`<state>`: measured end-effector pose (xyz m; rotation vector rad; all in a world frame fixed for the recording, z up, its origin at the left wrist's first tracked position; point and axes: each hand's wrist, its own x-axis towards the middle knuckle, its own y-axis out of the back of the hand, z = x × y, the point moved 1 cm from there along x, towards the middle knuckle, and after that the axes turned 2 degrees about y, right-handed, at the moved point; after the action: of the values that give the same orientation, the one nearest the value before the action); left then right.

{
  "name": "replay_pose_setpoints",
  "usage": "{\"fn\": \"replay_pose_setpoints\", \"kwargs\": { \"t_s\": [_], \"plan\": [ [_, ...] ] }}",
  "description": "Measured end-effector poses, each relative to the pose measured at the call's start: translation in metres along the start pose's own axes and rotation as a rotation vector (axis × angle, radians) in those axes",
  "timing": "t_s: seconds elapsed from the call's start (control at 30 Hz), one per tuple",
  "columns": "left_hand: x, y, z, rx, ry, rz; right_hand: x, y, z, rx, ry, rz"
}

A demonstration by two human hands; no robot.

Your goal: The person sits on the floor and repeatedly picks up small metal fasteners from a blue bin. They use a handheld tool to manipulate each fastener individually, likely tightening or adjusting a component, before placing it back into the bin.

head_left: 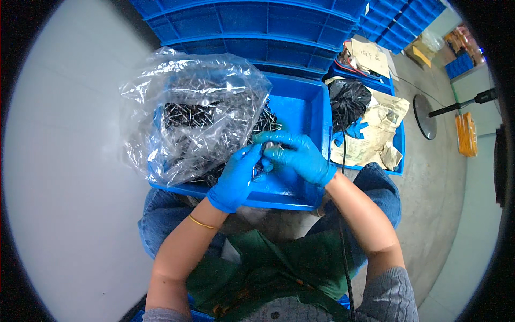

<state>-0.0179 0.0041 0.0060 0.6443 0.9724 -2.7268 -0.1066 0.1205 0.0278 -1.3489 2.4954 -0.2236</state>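
Both hands wear blue gloves and meet over the front middle of a shallow blue tray (300, 104). My left hand (234, 177) is closed, its fingertips pinched on something small that I cannot make out. Right against it, my right hand (301, 156) has its fingers bent around the same spot, closed too; whatever lies between them is mostly hidden. Many thin, dark metal pieces like screws (188, 115) fill the tray's left and middle. Over them lies a crumpled clear plastic bag (225, 142), spilling past the tray's left edge.
Stacked blue crates (247, 21) rise behind the tray. To the right, another blue tray (399, 142) holds brown paper, a black plastic bag (348, 102) and a blue glove (356, 129). A black cable (344, 214) hangs by my right arm. A white wall (75, 161) stands left.
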Motion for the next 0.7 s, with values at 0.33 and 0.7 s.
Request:
{"fn": "replay_pose_setpoints", "kwargs": {
  "t_s": [0.33,0.7],
  "plan": [
    [0.001,0.005,0.024,0.066,0.013,0.223,0.037,0.065,0.090,-1.076,-0.115,0.067],
    [0.008,0.017,0.016,0.093,-0.010,0.271,0.027,0.053,0.103,-1.778,-0.102,-0.236]
  ]
}}
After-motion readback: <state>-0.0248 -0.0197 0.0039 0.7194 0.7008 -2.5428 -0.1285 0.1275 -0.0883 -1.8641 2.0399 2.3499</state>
